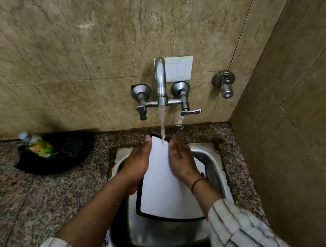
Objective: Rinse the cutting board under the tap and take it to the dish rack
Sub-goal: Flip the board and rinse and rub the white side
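Note:
A white cutting board point(165, 190) with a black rim is tilted over the steel sink point(162, 237). Water runs from the wall tap point(161, 82) onto the board's far end. My left hand point(137, 162) grips the board's left edge, thumb on the white face, fingers hidden behind. My right hand point(180, 159) lies flat on the board's face near the stream, fingers straight. No dish rack shows in this view.
A black bag with a yellow-green dish soap bottle point(40, 147) lies on the granite counter point(37, 199) left of the sink. Tiled walls close in behind and on the right. A separate valve point(224, 84) sticks out of the wall to the tap's right.

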